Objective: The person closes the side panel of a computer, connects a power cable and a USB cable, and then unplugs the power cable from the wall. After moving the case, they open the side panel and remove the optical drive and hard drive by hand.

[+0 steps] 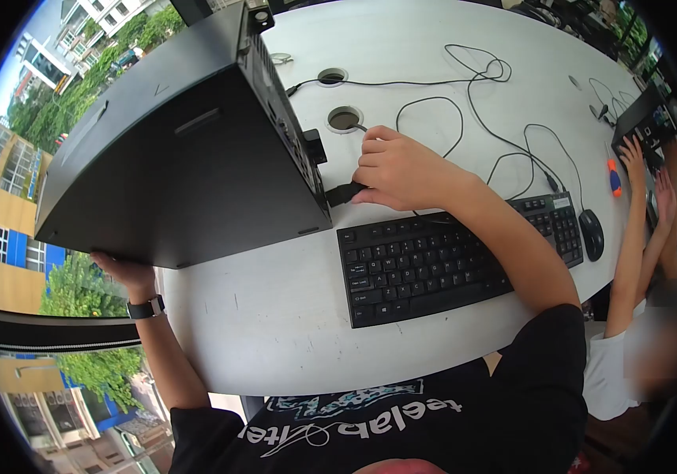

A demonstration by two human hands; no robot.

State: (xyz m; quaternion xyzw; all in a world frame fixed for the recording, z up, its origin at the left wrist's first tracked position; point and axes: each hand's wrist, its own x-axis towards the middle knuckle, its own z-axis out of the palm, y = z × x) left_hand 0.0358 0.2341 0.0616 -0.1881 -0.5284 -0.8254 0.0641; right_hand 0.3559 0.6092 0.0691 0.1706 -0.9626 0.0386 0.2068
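Computer tower (188, 166) at the left edge of the white surface (228, 332), steadied at one corner by the left hand (127, 275) with a grip too hidden to tell, and black plug (342, 194) pinched in the right hand (405, 167) at the ported panel (285, 122), best held square and moved straight, with the tower braced against rocking.

Premises appear to be a computer lab or IT workroom. Evidence: white shared table (275, 340) with cable ports (345, 118), computer case (172, 174), keyboard (425, 272), mouse (591, 235), second computer unit (643, 122) and screwdriver (615, 178). Window frame (54, 332) noted at left.
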